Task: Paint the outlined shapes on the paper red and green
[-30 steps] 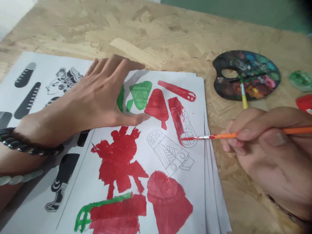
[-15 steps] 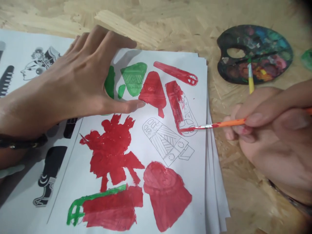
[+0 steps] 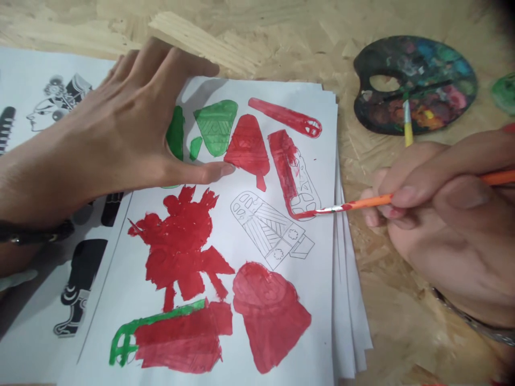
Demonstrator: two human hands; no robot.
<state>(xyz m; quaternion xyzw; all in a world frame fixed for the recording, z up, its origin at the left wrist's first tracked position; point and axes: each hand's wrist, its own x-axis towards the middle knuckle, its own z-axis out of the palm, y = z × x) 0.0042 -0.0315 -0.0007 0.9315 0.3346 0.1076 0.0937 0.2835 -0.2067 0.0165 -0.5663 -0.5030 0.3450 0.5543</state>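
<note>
Single head-worn camera, looking forward and down, close above the left hand (image 3: 120, 128), right hand (image 3: 450, 230)

Dark beaded bracelet (image 3: 32, 234), left wrist (image 3: 24, 206); thin metal chain (image 3: 475, 324), right wrist (image 3: 483, 300)

A pale oriented strand board tabletop (image 3: 289, 48) spreads across the view under soft, even light.

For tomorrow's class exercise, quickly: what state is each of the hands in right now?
Left hand: open, spread on the paper, holding nothing.
Right hand: closed, holding a paintbrush.
</note>
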